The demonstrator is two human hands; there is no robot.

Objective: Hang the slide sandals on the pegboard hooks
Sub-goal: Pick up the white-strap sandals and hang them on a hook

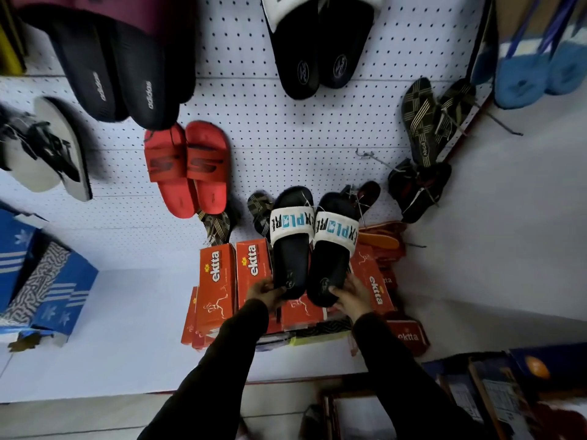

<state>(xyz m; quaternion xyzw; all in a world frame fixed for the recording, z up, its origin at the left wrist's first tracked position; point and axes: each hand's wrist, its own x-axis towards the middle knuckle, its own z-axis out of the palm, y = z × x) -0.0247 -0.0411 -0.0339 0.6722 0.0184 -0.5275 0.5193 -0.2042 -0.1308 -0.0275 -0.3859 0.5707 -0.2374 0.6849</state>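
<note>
Above both hands, two black slide sandals (313, 246) rise toward the pegboard (286, 128); the left hand (263, 292) and right hand (349, 295) each clasp one heel.

You have a pair of black slides with white printed straps — your left hand (265, 289) grips the heel of the left slide (291, 246), your right hand (349, 295) the heel of the right slide (333, 252). Their toes point up at the white pegboard (286, 128), above a stack of orange ektta boxes (219, 281). A red pair of slides (187, 166) hangs up and to the left — a bare hook (370, 157) juts out to the upper right.
</note>
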